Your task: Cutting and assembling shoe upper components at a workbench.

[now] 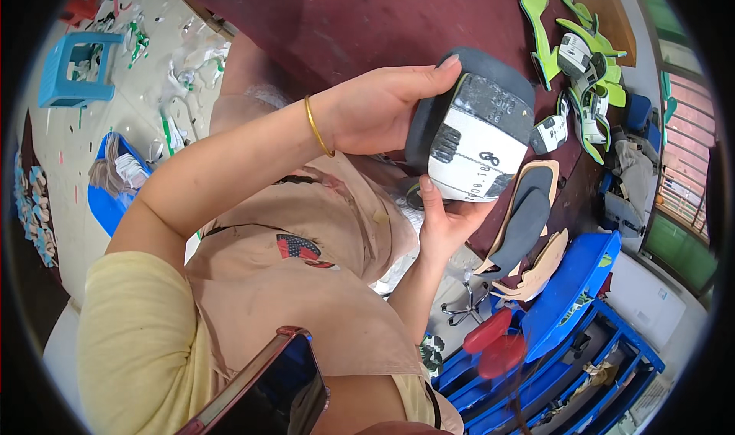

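Observation:
Close in front of me, both hands hold a dark grey foam insole (475, 136), its end toward me. A white and black panel with printed marks shows on its face. My left hand (375, 110) grips its left side, thumb on the upper edge and fingers behind. From below, my right hand (452, 224) supports the lower edge, its thumb against the side and the other fingers partly hidden. To the right, a dark grey insole (528, 217) lies on beige pieces at the edge of the dark red table (367, 22).
Bright green insoles (538, 6), some with white patches, lie at the table's far right. Below it stand a blue plastic rack (566, 358) and red pads (501, 358). At left, a blue stool (65, 91) and blue tray (107, 202) stand among floor scraps. A phone-like device (291, 389) is near my chest.

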{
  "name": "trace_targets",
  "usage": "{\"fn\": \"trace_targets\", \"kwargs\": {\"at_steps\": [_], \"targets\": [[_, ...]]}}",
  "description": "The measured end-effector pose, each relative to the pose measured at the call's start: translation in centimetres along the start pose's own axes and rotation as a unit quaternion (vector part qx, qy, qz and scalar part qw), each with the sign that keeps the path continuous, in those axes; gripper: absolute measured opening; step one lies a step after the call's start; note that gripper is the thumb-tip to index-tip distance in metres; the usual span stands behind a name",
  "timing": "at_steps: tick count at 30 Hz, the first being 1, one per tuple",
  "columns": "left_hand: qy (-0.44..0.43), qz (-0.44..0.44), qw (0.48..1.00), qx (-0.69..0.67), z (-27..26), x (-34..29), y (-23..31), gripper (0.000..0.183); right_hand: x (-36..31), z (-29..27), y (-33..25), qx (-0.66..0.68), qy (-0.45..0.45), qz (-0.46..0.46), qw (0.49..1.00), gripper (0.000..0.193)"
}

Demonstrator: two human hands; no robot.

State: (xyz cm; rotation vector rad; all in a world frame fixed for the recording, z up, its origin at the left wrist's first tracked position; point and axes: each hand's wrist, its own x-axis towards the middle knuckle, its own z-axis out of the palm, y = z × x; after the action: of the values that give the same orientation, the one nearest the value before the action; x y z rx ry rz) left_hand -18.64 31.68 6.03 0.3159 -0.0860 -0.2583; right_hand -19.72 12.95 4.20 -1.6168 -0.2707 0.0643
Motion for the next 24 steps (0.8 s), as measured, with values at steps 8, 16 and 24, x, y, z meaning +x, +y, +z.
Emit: {"fn": "trace_targets", "kwargs": {"at_steps": [8,16,24], "targets": [[0.007,0.004,1.0,0.005,0.11,-0.71,0.2,0.046,0.53,0.38,0.34,-0.004,-0.017,0.01,1.0,0.072],[0.002,0.006,1.0,-0.01,-0.03,-0.78,0.21,0.047,0.73,0.61,0.48,-0.012,-0.021,0.0,1.0,0.071],[-0.011,0.0,1.0,-0.001,0.01,-0.84,0.39,0.05,0.84,0.52,0.92,-0.019,-0.023,0.015,0.999,0.076]]}}
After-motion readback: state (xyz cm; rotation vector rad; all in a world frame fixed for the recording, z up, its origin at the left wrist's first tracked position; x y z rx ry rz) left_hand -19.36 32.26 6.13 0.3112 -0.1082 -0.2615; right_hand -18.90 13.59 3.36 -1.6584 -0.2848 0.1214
